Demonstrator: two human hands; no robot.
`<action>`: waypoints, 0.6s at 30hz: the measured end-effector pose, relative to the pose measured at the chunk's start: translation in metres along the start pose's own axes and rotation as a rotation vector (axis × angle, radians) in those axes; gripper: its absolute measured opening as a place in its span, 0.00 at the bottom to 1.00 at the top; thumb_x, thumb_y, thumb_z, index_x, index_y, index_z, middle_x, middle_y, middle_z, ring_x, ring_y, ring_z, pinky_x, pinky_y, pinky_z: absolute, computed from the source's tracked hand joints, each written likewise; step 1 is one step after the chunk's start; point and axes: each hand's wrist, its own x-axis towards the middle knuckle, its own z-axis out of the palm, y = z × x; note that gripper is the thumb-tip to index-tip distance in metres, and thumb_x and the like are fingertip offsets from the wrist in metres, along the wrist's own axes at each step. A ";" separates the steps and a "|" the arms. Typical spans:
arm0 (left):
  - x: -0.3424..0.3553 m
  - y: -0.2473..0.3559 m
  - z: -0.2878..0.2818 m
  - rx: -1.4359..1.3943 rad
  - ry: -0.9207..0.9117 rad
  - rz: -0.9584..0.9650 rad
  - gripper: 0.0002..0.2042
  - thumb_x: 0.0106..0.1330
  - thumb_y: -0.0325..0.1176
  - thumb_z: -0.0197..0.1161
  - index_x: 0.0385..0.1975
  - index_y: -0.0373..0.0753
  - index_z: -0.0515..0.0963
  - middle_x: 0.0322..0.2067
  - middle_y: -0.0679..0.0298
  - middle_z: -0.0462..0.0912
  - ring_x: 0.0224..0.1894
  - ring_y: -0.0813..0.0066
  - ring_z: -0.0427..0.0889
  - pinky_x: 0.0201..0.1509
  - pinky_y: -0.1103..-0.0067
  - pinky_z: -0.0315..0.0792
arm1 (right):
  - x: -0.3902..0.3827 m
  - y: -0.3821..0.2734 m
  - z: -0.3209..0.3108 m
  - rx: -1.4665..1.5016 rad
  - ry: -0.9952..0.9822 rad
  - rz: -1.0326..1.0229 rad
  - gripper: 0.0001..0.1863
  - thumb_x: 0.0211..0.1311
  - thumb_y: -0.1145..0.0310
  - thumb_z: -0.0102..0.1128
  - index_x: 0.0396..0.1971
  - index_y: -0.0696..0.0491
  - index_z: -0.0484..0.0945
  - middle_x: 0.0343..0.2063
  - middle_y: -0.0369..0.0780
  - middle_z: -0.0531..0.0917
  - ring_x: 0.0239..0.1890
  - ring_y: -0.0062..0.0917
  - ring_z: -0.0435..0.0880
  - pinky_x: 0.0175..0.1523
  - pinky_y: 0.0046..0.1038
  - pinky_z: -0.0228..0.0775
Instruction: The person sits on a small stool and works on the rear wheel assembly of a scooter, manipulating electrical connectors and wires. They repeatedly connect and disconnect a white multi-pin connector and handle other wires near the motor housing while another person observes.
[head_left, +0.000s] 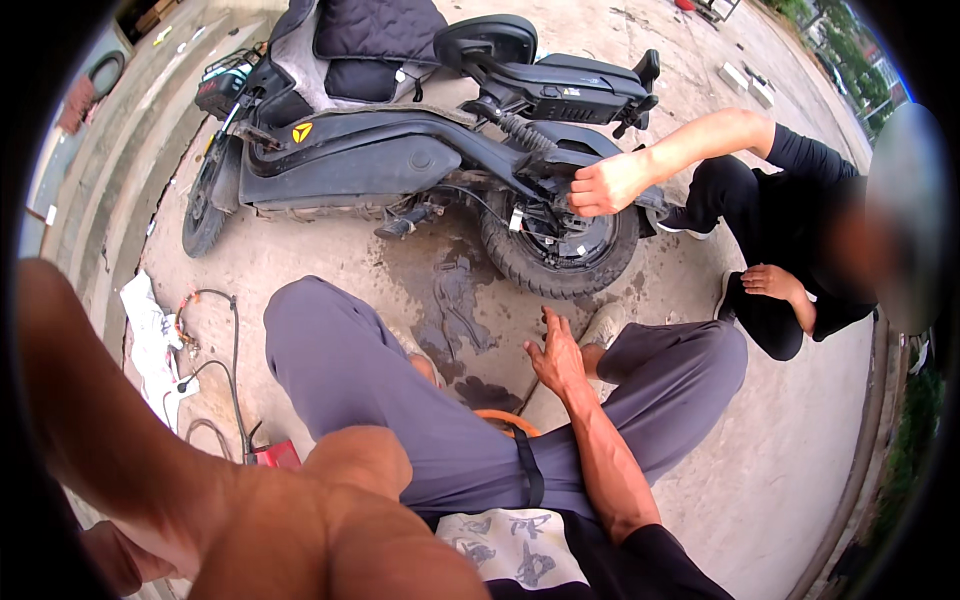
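Note:
Very near the camera, my left hand fills the lower left. Some fingers look bent, but their tips and anything between them are out of sight. My right hand hangs over my knees, fingers loosely apart and holding nothing. Just beyond it is the rear wheel of a black electric scooter lying on its side. A co-worker's hand is at that wheel's hub, apart from mine, with the fingers curled. What it touches is unclear.
A co-worker squats at the right. Left of my legs lie a white cloth, a black hose and a red box. Something orange shows between my legs. Wet patches mark the concrete; steps rise at the left.

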 end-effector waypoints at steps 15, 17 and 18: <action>0.020 -0.015 0.072 0.008 -0.256 0.085 0.17 0.76 0.43 0.50 0.56 0.40 0.61 0.43 0.62 0.73 0.40 0.72 0.76 0.54 0.70 0.63 | -0.005 -0.009 -0.009 0.030 0.036 -0.012 0.39 0.60 0.68 0.67 0.69 0.58 0.60 0.60 0.54 0.74 0.59 0.51 0.77 0.63 0.44 0.70; 0.031 -0.024 0.088 0.048 -0.305 0.104 0.17 0.76 0.43 0.51 0.56 0.40 0.62 0.42 0.62 0.73 0.40 0.72 0.76 0.54 0.70 0.63 | -0.005 -0.017 -0.008 0.060 0.023 -0.012 0.39 0.60 0.68 0.67 0.69 0.58 0.60 0.60 0.54 0.73 0.59 0.51 0.77 0.62 0.44 0.70; 0.038 -0.033 0.084 0.073 -0.323 0.114 0.17 0.76 0.43 0.51 0.56 0.40 0.62 0.42 0.63 0.74 0.40 0.72 0.76 0.54 0.70 0.63 | -0.006 -0.018 -0.010 0.068 0.029 -0.011 0.39 0.60 0.68 0.67 0.69 0.58 0.60 0.60 0.54 0.73 0.59 0.51 0.77 0.62 0.44 0.70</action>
